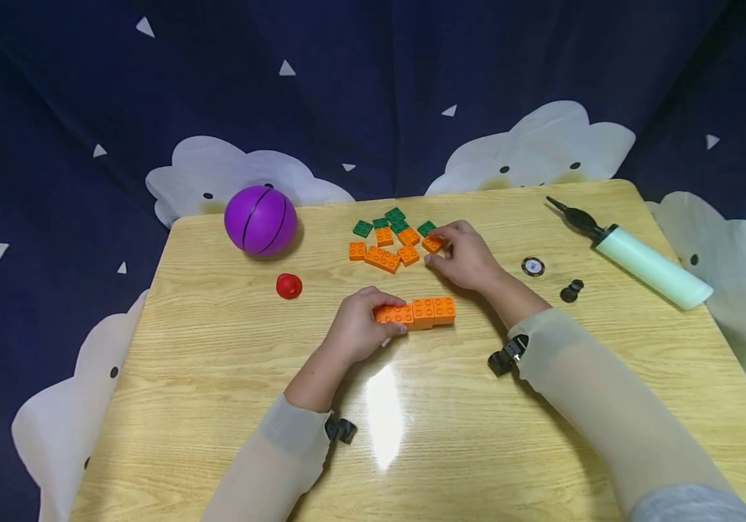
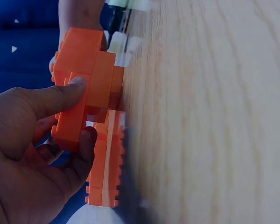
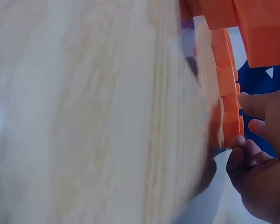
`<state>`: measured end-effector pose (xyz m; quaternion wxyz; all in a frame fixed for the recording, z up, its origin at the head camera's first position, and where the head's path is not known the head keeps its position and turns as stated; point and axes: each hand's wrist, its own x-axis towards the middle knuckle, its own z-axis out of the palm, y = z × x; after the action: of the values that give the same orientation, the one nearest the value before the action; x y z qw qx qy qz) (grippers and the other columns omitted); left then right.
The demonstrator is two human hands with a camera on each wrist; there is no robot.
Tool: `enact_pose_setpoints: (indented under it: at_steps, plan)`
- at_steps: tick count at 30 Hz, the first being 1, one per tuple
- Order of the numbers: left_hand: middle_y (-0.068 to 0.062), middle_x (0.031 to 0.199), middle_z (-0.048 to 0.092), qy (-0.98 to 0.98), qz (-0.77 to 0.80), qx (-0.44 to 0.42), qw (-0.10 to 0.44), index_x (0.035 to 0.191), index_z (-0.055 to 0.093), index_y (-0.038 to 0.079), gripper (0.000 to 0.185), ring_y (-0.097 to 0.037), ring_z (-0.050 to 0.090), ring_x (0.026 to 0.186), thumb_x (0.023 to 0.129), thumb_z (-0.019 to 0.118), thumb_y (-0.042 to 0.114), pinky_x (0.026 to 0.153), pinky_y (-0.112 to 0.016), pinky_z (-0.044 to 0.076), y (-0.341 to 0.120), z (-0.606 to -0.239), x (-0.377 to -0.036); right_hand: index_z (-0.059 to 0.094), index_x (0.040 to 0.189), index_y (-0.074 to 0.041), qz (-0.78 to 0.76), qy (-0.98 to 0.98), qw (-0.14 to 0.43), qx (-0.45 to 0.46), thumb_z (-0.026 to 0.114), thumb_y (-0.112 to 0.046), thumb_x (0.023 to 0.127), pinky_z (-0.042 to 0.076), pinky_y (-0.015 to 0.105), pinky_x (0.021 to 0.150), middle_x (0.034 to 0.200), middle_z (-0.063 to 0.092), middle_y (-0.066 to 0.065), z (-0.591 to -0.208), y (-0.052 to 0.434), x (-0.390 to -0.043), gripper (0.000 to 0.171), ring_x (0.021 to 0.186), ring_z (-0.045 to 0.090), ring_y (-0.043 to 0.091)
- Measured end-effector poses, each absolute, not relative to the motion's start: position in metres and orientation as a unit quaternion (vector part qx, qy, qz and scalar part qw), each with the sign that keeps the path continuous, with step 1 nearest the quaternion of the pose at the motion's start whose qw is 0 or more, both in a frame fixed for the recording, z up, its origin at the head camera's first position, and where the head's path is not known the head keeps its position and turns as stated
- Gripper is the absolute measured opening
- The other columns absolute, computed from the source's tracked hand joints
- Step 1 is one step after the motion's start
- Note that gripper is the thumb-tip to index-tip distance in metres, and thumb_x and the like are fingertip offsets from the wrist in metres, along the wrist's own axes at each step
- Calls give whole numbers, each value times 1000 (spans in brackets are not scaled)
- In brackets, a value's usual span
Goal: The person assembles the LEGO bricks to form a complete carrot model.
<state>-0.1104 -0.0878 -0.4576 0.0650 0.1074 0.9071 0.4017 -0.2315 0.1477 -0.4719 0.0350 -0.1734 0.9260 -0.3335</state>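
Orange brick row (image 1: pixel 418 312) sits mid-frame on the wooden table (image 1: pixel 216 377), left hand (image 1: pixel 356 330) curled round its left end. Right hand (image 1: pixel 467 255) pinches a loose orange brick (image 1: pixel 432 244) at the pile (image 1: pixel 388 239) just above. Best to keep that row pinned flat and line the studs up squarely before pressing. Purple ball (image 1: pixel 260 220) upper left, pump (image 1: pixel 640 257) far right, both well apart; nothing blocks the way.

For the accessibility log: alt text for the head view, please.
A person's left hand grips a row of joined orange bricks on a wooden table, while the right hand pinches an orange brick at a loose pile. A purple ball and air pump lie nearby.
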Motion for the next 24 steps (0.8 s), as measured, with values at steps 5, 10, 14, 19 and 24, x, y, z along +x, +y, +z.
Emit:
enact_pose_setpoints:
  at_steps: [5, 10, 14, 19, 24]
  plan:
    - [7, 107, 69, 907, 403, 104, 68, 116, 79, 20, 36, -17, 64, 110, 82, 91, 24, 105, -39, 47, -88, -458, -110, 61, 141, -4, -316, 932, 45, -171, 76, -27, 95, 50, 44, 87, 131, 53, 18, -472, 147, -236, 54, 97, 57, 30]
    - [7, 106, 69, 907, 404, 103, 67, 116, 80, 20, 36, -17, 64, 110, 82, 91, 24, 104, -39, 48, -87, -458, -110, 60, 142, -6, -296, 939, 51, -168, 74, -25, 96, 49, 46, 88, 131, 57, 19, -474, 146, -240, 51, 99, 57, 32]
    - [7, 106, 69, 907, 402, 103, 67, 116, 80, 20, 36, -17, 64, 109, 82, 91, 24, 104, -39, 48, -87, -458, -110, 62, 139, -8, -288, 943, 48, -160, 73, -24, 97, 49, 45, 86, 127, 60, 16, -475, 145, -242, 46, 98, 57, 30]
    - [6, 105, 69, 907, 404, 102, 66, 116, 80, 20, 36, -17, 64, 108, 82, 91, 24, 104, -39, 48, -87, -458, -110, 64, 136, -10, -295, 942, 52, -154, 73, -21, 96, 49, 44, 87, 126, 62, 14, -474, 144, -241, 43, 98, 57, 29]
    - [6, 107, 71, 912, 390, 108, 61, 116, 80, 21, 37, -18, 65, 110, 81, 92, 26, 105, -39, 48, -89, -457, -110, 67, 131, -9, -316, 934, 41, -161, 74, -20, 94, 51, 43, 86, 123, 64, 13, -469, 142, -233, 38, 96, 60, 28]
